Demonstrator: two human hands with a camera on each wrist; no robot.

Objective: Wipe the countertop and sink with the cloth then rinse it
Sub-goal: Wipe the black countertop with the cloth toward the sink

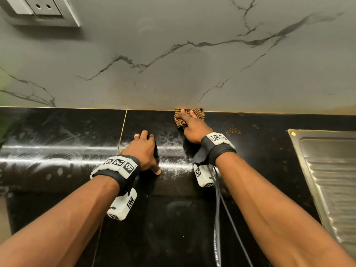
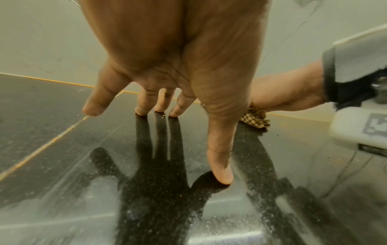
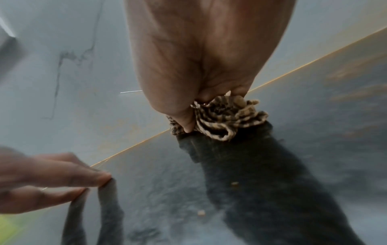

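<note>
Right hand pinches checked cloth at worktop back edge; left hand spread flat. Crumbs remain, sink seemingly unwiped, rinse pending.

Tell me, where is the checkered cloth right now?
The cloth is bunched under the right hand at the back of the black countertop, against the marble wall.

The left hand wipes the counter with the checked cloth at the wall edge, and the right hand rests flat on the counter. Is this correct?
No, the hands are swapped. In the head view the right hand holds the cloth at the wall edge; the left hand rests on the counter.
</note>
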